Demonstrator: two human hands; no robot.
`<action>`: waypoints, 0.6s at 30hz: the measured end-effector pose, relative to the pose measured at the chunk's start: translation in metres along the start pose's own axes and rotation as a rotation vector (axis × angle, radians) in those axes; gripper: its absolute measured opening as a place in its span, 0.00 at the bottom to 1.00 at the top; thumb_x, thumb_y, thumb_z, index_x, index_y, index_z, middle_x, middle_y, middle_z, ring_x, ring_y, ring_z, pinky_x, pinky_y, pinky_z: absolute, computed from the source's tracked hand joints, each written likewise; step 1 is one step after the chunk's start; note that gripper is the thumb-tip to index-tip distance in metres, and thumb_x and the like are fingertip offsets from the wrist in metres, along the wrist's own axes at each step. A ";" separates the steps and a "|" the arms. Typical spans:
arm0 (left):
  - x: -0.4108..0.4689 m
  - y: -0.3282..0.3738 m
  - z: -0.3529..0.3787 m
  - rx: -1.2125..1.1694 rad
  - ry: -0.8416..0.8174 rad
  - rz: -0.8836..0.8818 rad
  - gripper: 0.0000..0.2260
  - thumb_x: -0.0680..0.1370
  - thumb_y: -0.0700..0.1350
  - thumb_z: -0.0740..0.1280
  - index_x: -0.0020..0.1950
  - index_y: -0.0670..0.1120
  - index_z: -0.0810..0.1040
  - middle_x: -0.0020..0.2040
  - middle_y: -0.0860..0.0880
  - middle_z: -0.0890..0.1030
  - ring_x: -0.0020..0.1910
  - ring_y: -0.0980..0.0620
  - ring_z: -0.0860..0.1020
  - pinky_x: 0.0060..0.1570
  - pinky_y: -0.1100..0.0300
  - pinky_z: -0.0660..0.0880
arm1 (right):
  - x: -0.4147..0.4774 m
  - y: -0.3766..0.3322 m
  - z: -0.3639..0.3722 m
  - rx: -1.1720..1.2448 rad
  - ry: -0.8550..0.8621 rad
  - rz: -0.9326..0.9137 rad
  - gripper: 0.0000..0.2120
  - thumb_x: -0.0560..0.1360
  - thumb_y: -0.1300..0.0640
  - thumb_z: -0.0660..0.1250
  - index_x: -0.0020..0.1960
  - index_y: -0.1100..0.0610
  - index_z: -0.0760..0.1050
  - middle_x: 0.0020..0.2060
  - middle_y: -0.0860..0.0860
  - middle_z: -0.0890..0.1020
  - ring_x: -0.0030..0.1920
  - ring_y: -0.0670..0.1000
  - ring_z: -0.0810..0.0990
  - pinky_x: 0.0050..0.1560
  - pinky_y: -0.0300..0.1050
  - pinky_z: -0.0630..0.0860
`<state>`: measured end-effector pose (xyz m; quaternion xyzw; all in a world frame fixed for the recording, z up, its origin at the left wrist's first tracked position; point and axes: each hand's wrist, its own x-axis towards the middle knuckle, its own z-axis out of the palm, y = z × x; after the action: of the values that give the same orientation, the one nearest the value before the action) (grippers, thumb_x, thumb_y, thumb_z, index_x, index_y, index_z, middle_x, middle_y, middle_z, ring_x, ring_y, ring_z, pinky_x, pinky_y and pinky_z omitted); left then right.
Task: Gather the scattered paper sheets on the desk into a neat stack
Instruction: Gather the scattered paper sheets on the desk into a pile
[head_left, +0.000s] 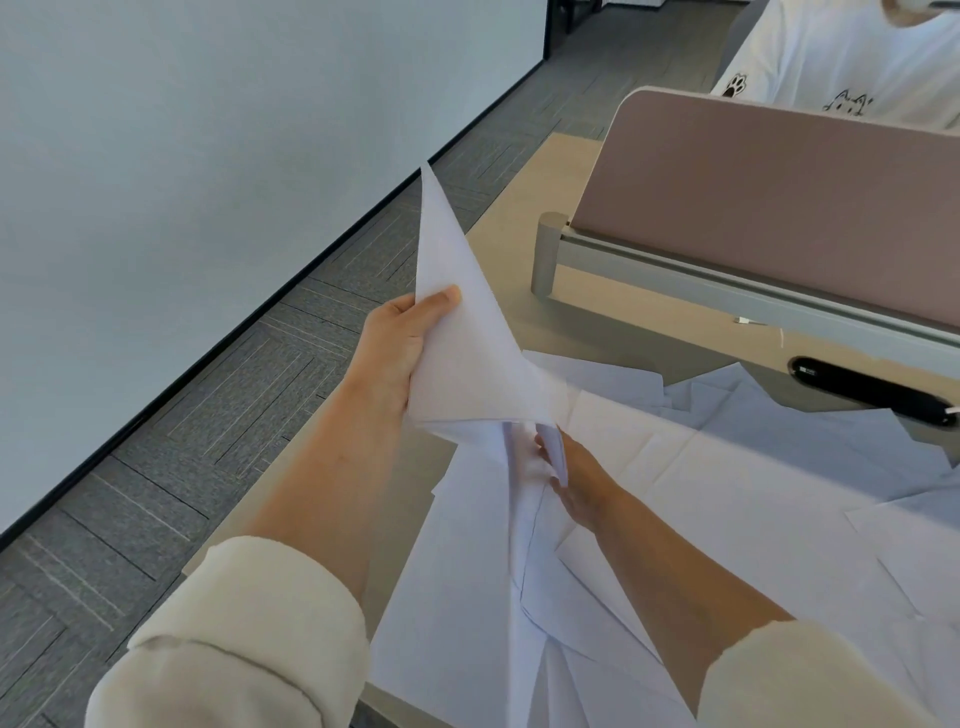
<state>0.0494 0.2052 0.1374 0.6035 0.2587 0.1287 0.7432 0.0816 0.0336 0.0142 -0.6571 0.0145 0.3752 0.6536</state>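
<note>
My left hand (397, 353) grips a bundle of white paper sheets (457, 332), thumb on top, with one corner pointing up over the desk's left edge. My right hand (569, 480) lies lower, at the bundle's bottom edge, its fingers pinching the sheets' lower corners where several folds meet. More white sheets (727, 483) lie loose and overlapping across the wooden desk (524, 218), under and to the right of both forearms. Some carry fold creases.
A pink divider panel (779, 208) on a grey rail (675, 270) with a grey post stands along the desk's far side. A black oval cable port (872, 389) sits behind the papers. A person in a white shirt (857, 57) sits beyond the divider. Grey carpet lies left.
</note>
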 end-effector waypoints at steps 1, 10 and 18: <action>0.000 0.002 0.002 -0.029 -0.011 -0.001 0.06 0.75 0.45 0.69 0.38 0.45 0.78 0.38 0.48 0.81 0.35 0.50 0.79 0.38 0.60 0.76 | -0.001 0.001 -0.001 0.034 -0.011 0.009 0.26 0.78 0.39 0.54 0.70 0.53 0.65 0.65 0.46 0.69 0.68 0.50 0.66 0.70 0.49 0.58; -0.009 0.011 0.043 -0.241 -0.286 -0.060 0.13 0.75 0.49 0.67 0.55 0.43 0.77 0.47 0.45 0.82 0.46 0.46 0.81 0.52 0.49 0.78 | -0.015 -0.013 -0.013 0.164 -0.104 0.054 0.17 0.80 0.47 0.56 0.61 0.54 0.77 0.57 0.53 0.81 0.55 0.52 0.80 0.55 0.48 0.75; -0.016 0.003 0.084 -0.274 -0.654 0.069 0.26 0.58 0.56 0.80 0.50 0.43 0.81 0.47 0.44 0.83 0.46 0.45 0.81 0.52 0.49 0.77 | -0.049 -0.007 -0.051 0.181 -0.259 0.088 0.22 0.60 0.52 0.80 0.46 0.57 0.73 0.43 0.53 0.78 0.44 0.52 0.77 0.45 0.44 0.75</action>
<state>0.0819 0.1285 0.1555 0.5159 -0.0332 -0.0127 0.8559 0.0740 -0.0328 0.0386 -0.5406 -0.0074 0.4821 0.6894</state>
